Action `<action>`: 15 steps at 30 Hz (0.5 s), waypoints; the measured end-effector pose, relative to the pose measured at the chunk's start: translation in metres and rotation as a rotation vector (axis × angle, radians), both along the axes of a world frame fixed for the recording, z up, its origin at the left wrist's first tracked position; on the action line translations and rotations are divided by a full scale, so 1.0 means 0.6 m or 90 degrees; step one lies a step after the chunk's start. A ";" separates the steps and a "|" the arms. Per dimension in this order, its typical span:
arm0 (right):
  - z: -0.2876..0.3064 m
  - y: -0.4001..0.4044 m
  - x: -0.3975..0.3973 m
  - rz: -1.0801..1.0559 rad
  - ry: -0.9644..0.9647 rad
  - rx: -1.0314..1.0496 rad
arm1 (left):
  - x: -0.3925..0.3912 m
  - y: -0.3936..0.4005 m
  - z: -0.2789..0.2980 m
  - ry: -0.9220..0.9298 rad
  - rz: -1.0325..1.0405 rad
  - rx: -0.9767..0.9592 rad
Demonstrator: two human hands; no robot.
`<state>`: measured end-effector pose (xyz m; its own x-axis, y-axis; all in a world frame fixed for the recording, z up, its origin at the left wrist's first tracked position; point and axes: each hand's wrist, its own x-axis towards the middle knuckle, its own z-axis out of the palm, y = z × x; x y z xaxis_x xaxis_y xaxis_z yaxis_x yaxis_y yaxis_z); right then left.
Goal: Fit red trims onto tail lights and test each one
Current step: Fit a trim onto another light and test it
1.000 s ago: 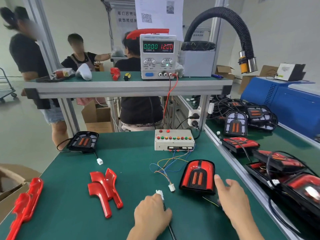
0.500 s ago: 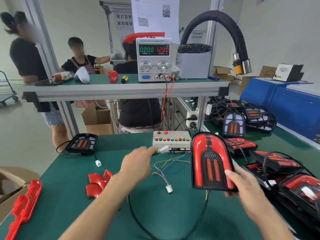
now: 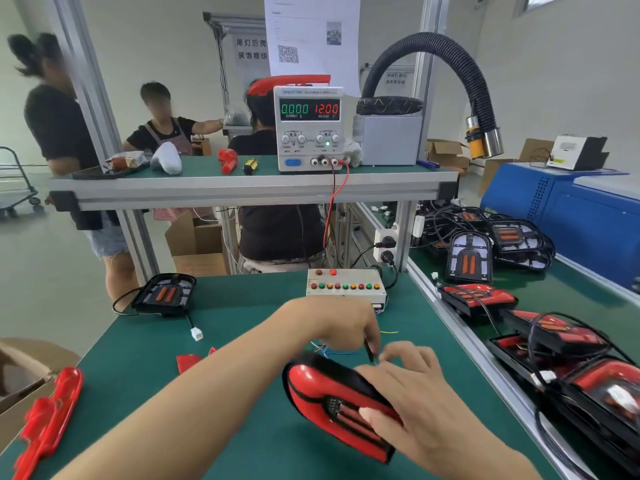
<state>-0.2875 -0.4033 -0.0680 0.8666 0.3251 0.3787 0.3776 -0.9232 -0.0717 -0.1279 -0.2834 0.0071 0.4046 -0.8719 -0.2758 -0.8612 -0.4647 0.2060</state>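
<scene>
Now right hand (image 3: 412, 407) gripping red-trimmed tail light (image 3: 332, 403), left hand (image 3: 343, 327) pinching cable (image 3: 370, 351)

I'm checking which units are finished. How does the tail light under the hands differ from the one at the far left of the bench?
The tail light in hand wears a glossy red trim over its face; the far-left tail light is bare black, with no trim. The first is tilted, gripped by the right hand, and the left hand holds its black lead; the second lies flat, untouched, its white plug loose on the mat. Both show twin orange bars in the centre.
</scene>
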 end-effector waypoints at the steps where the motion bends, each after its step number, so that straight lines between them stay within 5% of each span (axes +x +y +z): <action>1: -0.005 -0.005 0.000 -0.005 0.022 0.070 | -0.004 -0.005 0.001 0.019 0.004 0.006; 4: -0.021 -0.008 -0.003 -0.005 0.092 0.211 | -0.016 -0.017 0.002 0.063 0.041 -0.001; 12: -0.055 -0.013 0.003 -0.061 0.009 0.306 | -0.047 -0.036 -0.015 0.075 0.063 -0.061; 15: -0.056 -0.014 -0.008 -0.092 -0.022 0.346 | -0.058 -0.046 -0.017 0.103 0.054 -0.173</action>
